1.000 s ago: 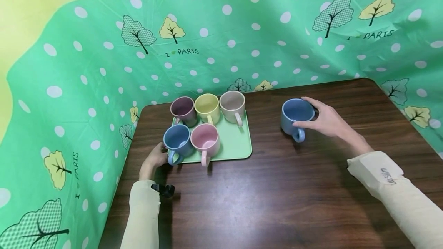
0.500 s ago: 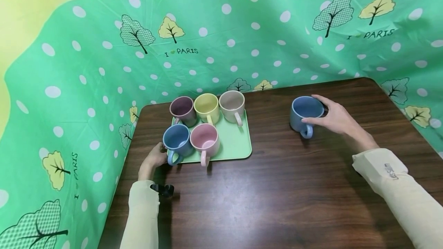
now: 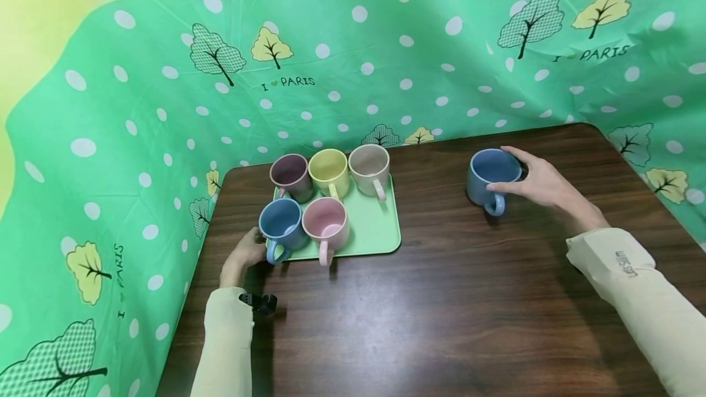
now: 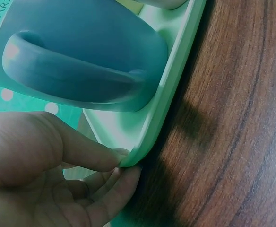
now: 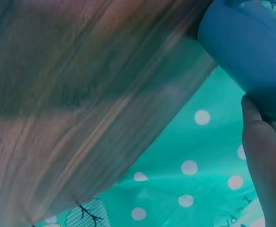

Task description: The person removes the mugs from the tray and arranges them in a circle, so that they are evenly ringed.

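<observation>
My right hand (image 3: 543, 184) grips a blue mug (image 3: 477, 184) by its rim, fingers at the back and thumb at the front, on the right part of the table. The mug is upright, its handle toward me; I cannot tell whether its base touches the wood. In the right wrist view the thumb lies against the blue mug (image 5: 251, 52), and the other fingers are mostly hidden. At the left, my left hand (image 4: 38, 161) pinches the near-left corner of a light green tray (image 3: 375, 231) between thumb and fingers. A second blue mug (image 3: 298, 239) stands on that corner.
Also on the tray are a pink mug (image 3: 339, 234), a purple mug (image 3: 300, 189), a yellow mug (image 3: 325, 184) and a grey mug (image 3: 366, 184). The tray's right front part is bare. A green dotted curtain (image 3: 331, 109) hangs behind the brown wooden table (image 3: 386, 317).
My right hand has carried the blue mug to the right and slightly back, farther from the tray. My left hand and the mugs on the tray have stayed in place.
</observation>
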### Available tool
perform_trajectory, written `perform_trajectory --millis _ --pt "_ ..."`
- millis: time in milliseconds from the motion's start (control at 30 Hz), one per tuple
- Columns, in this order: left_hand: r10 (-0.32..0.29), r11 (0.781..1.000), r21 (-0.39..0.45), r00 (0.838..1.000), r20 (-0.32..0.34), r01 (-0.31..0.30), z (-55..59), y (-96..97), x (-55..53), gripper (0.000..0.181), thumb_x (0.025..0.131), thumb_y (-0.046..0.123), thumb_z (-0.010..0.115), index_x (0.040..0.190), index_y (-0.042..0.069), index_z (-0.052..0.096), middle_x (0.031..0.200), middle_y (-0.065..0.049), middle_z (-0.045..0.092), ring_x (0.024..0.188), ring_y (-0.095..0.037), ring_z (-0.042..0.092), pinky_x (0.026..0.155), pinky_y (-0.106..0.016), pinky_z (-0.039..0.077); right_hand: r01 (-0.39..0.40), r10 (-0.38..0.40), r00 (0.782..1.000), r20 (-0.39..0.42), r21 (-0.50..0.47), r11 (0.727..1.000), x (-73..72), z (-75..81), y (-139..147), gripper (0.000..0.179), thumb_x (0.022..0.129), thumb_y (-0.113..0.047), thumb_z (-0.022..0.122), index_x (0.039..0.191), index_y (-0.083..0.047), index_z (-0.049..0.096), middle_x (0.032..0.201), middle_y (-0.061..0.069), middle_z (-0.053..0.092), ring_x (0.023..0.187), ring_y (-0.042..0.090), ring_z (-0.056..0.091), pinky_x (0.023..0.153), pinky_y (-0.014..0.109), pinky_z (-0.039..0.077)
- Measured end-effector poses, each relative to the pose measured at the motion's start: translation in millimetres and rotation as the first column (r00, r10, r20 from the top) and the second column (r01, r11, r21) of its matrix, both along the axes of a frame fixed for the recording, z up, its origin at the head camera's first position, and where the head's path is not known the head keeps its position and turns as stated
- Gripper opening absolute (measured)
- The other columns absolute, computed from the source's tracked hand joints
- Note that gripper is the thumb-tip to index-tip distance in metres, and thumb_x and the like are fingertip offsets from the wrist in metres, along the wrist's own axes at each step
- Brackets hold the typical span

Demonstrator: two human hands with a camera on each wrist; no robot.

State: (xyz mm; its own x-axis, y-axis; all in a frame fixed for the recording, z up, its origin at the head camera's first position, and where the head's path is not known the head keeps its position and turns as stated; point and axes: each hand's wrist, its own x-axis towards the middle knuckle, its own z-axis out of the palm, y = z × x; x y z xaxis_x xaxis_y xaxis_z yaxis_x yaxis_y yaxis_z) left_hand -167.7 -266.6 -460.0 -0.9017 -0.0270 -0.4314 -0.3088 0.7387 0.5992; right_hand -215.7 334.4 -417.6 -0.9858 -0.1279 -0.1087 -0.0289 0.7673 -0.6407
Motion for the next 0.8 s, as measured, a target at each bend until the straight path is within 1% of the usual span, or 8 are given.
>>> perform_trajectory --millis 67,167,300,367,500,633,800 --pt "-0.010 1.000 -0.005 1.000 -0.002 0.010 0.1 -0.5 -0.5 0.047 0.086 0.006 0.048 0.129 -0.010 0.039 0.124 -0.031 0.046 0.104 -0.036 0.044 0.087 -0.045 0.040 -0.018 0.018 1.000 0.006 0.014 1.000 -2.0 1.3 2.6 0.102 0.075 -0.053 0.074 0.154 -0.020 0.017 0.144 0.026 0.035 0.122 0.041 0.040 0.092 0.062 0.034" --pt "-0.006 1.000 0.005 1.000 0.012 0.006 0.5 -0.7 -0.9 0.047 0.086 0.004 0.047 0.129 -0.010 0.038 0.121 -0.030 0.046 0.102 -0.035 0.045 0.082 -0.041 0.041 -0.054 0.053 0.998 0.027 0.039 0.998 -5.7 4.2 5.7 0.102 0.076 -0.052 0.073 0.154 -0.021 0.015 0.147 0.026 0.031 0.125 0.043 0.038 0.092 0.063 0.034" --pt "0.001 1.000 0.021 1.000 0.025 -0.001 2.1 -0.9 -0.2 0.047 0.086 0.001 0.044 0.131 -0.010 0.036 0.116 -0.028 0.044 0.098 -0.034 0.045 0.075 -0.037 0.039 -0.115 0.110 0.990 0.084 0.062 0.991 -11.6 10.3 6.5 0.101 0.079 -0.050 0.071 0.154 -0.020 0.011 0.152 0.027 0.021 0.131 0.048 0.030 0.094 0.065 0.031" --pt "0.002 1.000 0.022 1.000 0.023 -0.003 2.9 -1.2 -0.1 0.047 0.086 0.000 0.044 0.131 -0.010 0.035 0.118 -0.028 0.044 0.099 -0.035 0.044 0.077 -0.038 0.039 -0.142 0.134 0.984 0.117 0.067 0.988 -14.4 14.3 6.2 0.102 0.080 -0.049 0.071 0.154 -0.020 0.008 0.154 0.028 0.016 0.133 0.050 0.025 0.095 0.067 0.029" --pt "0.006 1.000 0.020 1.000 0.025 -0.006 2.9 -1.3 -0.1 0.046 0.087 0.001 0.043 0.131 -0.010 0.036 0.121 -0.029 0.044 0.102 -0.035 0.044 0.080 -0.040 0.039 -0.172 0.160 0.973 0.166 0.064 0.983 -18.5 19.5 6.6 0.103 0.081 -0.047 0.071 0.154 -0.018 0.006 0.154 0.029 0.012 0.134 0.050 0.023 0.096 0.067 0.028" --pt "0.000 1.000 0.011 1.000 0.020 0.000 1.4 -1.0 -0.8 0.046 0.087 0.002 0.043 0.131 -0.009 0.037 0.124 -0.029 0.044 0.104 -0.035 0.044 0.083 -0.041 0.039 -0.198 0.186 0.965 0.185 0.051 0.979 -21.8 23.2 7.8 0.102 0.081 -0.042 0.072 0.154 -0.015 0.005 0.154 0.029 0.011 0.133 0.049 0.024 0.097 0.065 0.029" --pt "-0.012 1.000 -0.005 1.000 0.001 0.012 0.4 -1.0 -1.1 0.043 0.084 0.002 0.045 0.125 -0.010 0.040 0.117 -0.028 0.047 0.099 -0.034 0.046 0.079 -0.038 0.040 -0.214 0.206 0.958 0.201 0.020 0.977 -24.0 25.9 8.3 0.103 0.081 -0.037 0.073 0.154 -0.013 0.004 0.153 0.029 0.012 0.133 0.047 0.025 0.097 0.064 0.030"
